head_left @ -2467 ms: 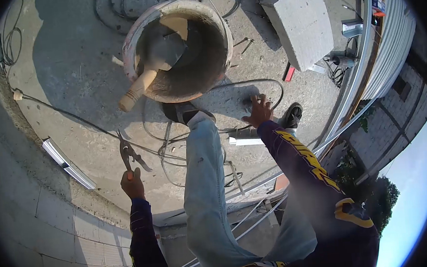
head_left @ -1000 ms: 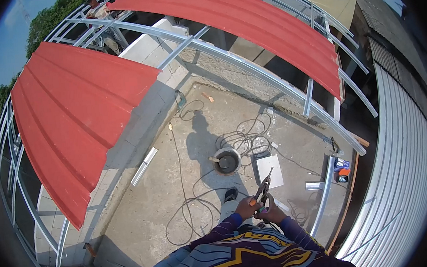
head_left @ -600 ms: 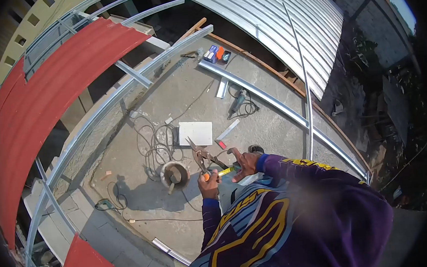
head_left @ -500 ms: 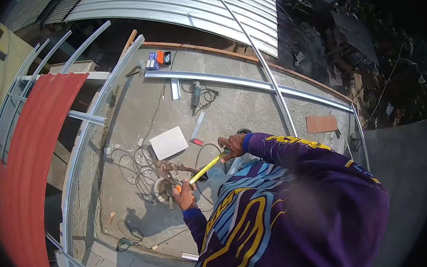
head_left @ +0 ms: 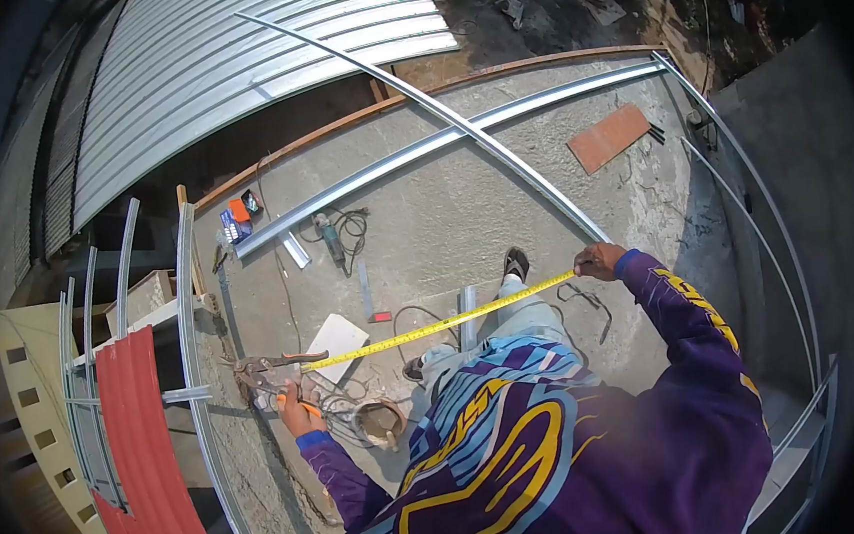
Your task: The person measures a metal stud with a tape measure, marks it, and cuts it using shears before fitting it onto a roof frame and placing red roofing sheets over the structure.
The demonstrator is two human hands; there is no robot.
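A yellow measuring tape is stretched between my two hands, across the front of my body. My right hand is closed on its right end, near the lower end of a long metal channel. At the other end, my left hand is closed by the tape's left end, with orange handle-like parts showing at its fingers. Just above that hand is a clamp-like plier with reddish-brown handles; whether the hand holds it too, I cannot tell. A round bucket stands right of my left wrist.
A white board, an angle grinder with its cord and a reddish board lie on the concrete floor. Another metal channel crosses beneath the long one. Metal framing and red roofing sheet border the left edge.
My hands have moved far apart, the right one to the right and the left one to the left, so much more tape shows. The view has turned, and my feet now show.
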